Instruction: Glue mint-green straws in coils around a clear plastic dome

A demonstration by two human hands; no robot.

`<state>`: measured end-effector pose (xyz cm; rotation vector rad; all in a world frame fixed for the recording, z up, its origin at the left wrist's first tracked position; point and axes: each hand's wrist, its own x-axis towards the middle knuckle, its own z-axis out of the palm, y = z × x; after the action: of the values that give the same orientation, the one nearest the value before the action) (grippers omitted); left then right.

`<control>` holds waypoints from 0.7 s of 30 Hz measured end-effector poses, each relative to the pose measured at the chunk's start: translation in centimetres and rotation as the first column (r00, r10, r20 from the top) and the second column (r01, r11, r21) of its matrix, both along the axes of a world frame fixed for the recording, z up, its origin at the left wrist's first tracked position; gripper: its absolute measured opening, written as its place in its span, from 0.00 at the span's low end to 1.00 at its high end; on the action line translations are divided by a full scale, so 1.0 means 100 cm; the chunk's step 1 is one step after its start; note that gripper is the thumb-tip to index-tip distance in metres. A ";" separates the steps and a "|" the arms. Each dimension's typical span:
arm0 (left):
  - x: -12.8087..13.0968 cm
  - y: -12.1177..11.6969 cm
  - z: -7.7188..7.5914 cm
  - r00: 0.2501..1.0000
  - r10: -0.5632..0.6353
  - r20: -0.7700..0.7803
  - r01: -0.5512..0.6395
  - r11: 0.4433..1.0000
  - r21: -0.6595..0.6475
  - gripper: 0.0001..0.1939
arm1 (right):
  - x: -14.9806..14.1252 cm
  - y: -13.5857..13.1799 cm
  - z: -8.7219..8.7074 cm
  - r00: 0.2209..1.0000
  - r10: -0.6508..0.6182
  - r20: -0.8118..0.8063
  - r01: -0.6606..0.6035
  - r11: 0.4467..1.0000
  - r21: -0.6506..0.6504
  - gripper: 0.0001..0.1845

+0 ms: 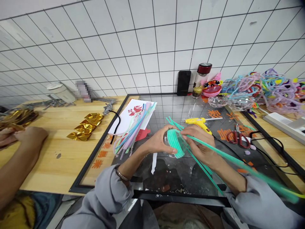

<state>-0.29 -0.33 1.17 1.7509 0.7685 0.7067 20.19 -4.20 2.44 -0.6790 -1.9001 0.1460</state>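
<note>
My left hand (159,140) is closed around a clear, rounded plastic form (183,148) wrapped in rows of green pipe cleaner (173,142). At the form's right side, my right hand (200,143) pinches a long green pipe cleaner (228,156), whose free end trails to the lower right and is blurred. More green pipe cleaners (209,179) lie on the dark glass under my right hand. Just behind that hand rests a yellow hot glue gun (195,121) with a glue stick in it. A white paper strip (154,163) lies below my left hand.
Pastel pipe cleaners (135,127) lie across a white sheet (124,119) to the left. Red-handled scissors (238,138) and a black cable (269,157) are at right. A phone (184,83) and glass bottle (201,81) stand by the wall. Another person's hand (30,136) is at far left, near gold ribbon (87,125).
</note>
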 end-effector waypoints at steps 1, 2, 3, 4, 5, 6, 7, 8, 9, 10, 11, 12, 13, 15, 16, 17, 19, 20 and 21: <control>0.000 0.001 -0.001 1.000 -0.002 0.003 0.002 1.000 0.003 0.41 | 0.001 0.000 -0.001 1.000 -0.010 -0.022 0.010 1.000 -0.020 0.11; 0.000 0.001 -0.002 1.000 -0.004 0.009 0.004 1.000 0.000 0.41 | 0.002 -0.001 -0.002 0.999 -0.017 -0.042 0.016 0.999 -0.036 0.11; 0.000 0.002 -0.002 1.000 -0.005 0.014 0.005 1.000 -0.004 0.41 | 0.003 -0.001 -0.003 0.998 -0.021 -0.059 0.018 0.998 -0.054 0.11; 0.000 0.002 -0.002 1.000 -0.005 0.020 0.005 1.000 -0.006 0.41 | 0.003 -0.001 -0.004 0.997 -0.017 -0.073 0.013 0.998 -0.067 0.11; 0.000 0.002 -0.003 1.000 -0.006 0.027 0.006 1.000 -0.008 0.41 | 0.003 -0.001 -0.006 0.996 -0.010 -0.084 0.003 0.997 -0.076 0.11; 0.000 0.002 -0.003 0.999 -0.007 0.032 0.007 1.000 -0.008 0.41 | 0.004 -0.001 -0.007 0.996 -0.002 -0.091 -0.006 0.997 -0.080 0.12; 0.000 0.002 -0.003 0.999 -0.007 0.035 0.007 1.000 -0.006 0.41 | 0.004 -0.001 -0.008 0.996 0.005 -0.094 -0.013 0.997 -0.082 0.12; 0.000 0.002 -0.003 0.999 -0.008 0.037 0.008 1.000 -0.003 0.41 | 0.004 -0.001 -0.010 0.995 0.010 -0.095 -0.018 0.996 -0.085 0.12; 0.000 0.002 -0.003 0.999 -0.008 0.038 0.009 1.000 -0.003 0.41 | 0.004 -0.001 -0.011 0.995 0.012 -0.095 -0.021 0.996 -0.088 0.12; 0.000 0.002 -0.003 0.999 -0.009 0.040 0.009 1.000 -0.004 0.41 | 0.004 -0.001 -0.012 0.995 0.011 -0.095 -0.020 0.995 -0.094 0.12; 0.000 0.002 -0.003 0.999 -0.009 0.039 0.009 1.000 -0.006 0.41 | 0.004 -0.001 -0.012 0.995 0.006 -0.096 -0.015 0.995 -0.101 0.11; 0.000 0.001 -0.003 0.999 -0.009 0.038 0.009 1.000 -0.008 0.40 | 0.004 -0.001 -0.012 0.995 0.000 -0.096 -0.010 0.994 -0.109 0.11; 0.000 0.001 -0.003 0.999 -0.009 0.039 0.009 1.000 -0.009 0.40 | 0.004 -0.002 -0.012 0.995 -0.005 -0.097 -0.006 0.993 -0.115 0.10; 0.000 0.001 -0.002 0.999 -0.010 0.039 0.010 1.000 -0.008 0.40 | 0.003 -0.002 -0.012 0.995 -0.009 -0.098 -0.003 0.993 -0.118 0.09; 0.000 0.001 -0.002 0.999 -0.011 0.040 0.011 1.000 -0.004 0.40 | 0.003 -0.001 -0.012 0.995 -0.003 -0.098 -0.009 0.993 -0.117 0.09; 0.000 0.001 -0.002 0.999 -0.011 0.040 0.011 1.000 -0.001 0.40 | 0.002 -0.001 -0.012 0.995 0.006 -0.097 -0.017 0.993 -0.116 0.08; 0.000 0.001 -0.002 0.999 -0.007 0.036 0.007 1.000 0.004 0.40 | 0.002 -0.001 -0.012 0.995 0.019 -0.102 -0.031 0.993 -0.113 0.08; 0.000 0.001 -0.002 0.999 -0.004 0.033 0.004 1.000 0.006 0.40 | 0.002 -0.001 -0.012 0.994 0.023 -0.103 -0.034 0.993 -0.112 0.08; 0.000 0.001 -0.002 1.000 -0.001 0.030 0.001 1.000 0.007 0.40 | 0.002 -0.001 -0.012 0.994 0.025 -0.104 -0.037 0.993 -0.110 0.08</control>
<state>-0.28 -0.22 0.95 1.7433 0.7456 0.7346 20.42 -4.32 1.23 -0.7044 -1.8141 0.3039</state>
